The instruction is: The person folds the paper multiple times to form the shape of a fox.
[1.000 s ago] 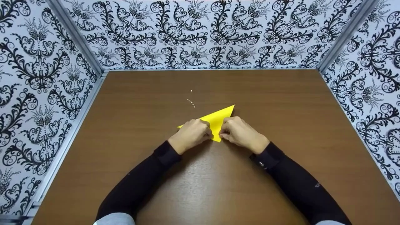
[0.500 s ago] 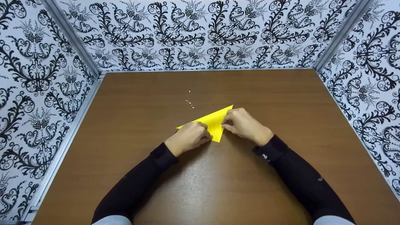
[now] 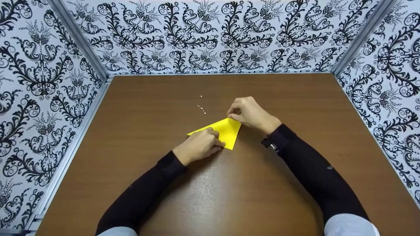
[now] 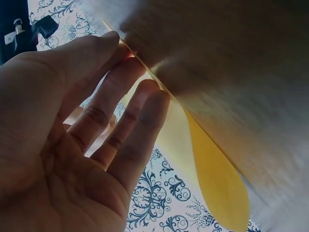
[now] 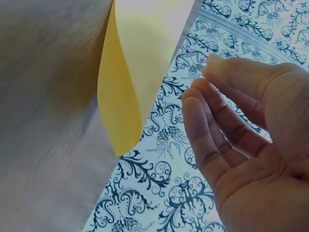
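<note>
A folded yellow paper (image 3: 228,132) lies on the table (image 3: 147,105). At its eight o'clock the left hand (image 3: 200,146) rests, its fingertips touching it. At two o'clock the right hand (image 3: 249,113) is loosely bent, its fingertips (the right wrist view shows this) apart from the paper. White specks (image 3: 201,108) lie at eleven o'clock.

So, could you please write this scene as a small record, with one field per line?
Paper: yellow, partly curved in both wrist views
Table: brown, wood-look
Left hand: fingertips touch the paper
Right hand: near the paper's far edge, apparently not gripping it
Specks: small, white, beyond the paper
Walls: white with black scroll pattern
</note>
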### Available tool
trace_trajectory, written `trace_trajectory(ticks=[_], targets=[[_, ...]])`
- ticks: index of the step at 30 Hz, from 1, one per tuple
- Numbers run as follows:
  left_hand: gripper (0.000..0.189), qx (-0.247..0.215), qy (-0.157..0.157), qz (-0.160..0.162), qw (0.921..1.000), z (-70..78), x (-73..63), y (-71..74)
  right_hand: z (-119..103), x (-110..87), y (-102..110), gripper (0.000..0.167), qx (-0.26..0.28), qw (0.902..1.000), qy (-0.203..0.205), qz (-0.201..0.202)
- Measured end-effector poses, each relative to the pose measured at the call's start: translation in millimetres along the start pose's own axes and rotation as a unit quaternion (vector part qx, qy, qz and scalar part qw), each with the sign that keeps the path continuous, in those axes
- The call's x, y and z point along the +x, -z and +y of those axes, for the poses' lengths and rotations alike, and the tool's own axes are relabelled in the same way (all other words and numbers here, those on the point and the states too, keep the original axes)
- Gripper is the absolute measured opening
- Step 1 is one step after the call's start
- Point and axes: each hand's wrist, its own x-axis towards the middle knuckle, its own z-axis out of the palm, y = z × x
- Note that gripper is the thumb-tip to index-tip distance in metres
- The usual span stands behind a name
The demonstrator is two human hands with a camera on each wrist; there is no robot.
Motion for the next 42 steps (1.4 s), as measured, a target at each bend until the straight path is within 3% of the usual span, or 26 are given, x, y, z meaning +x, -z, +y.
trace_trajectory(ticks=[15,28,42], targets=[[0.019,0.003,-0.017,0.002,0.9998,-1.4,0.5,0.7,11.8,29.5,-33.4,0.016,0.023,0.9965,0.009,-0.080],[0.016,0.022,-0.033,0.018,0.9990,1.2,-0.7,1.8,18.0,38.9,-46.5,0.011,0.014,0.9963,0.000,-0.085],[0.016,0.019,-0.027,0.025,0.9992,2.5,-2.3,1.0,20.9,44.0,-57.7,0.006,0.007,0.9961,-0.021,-0.086]])
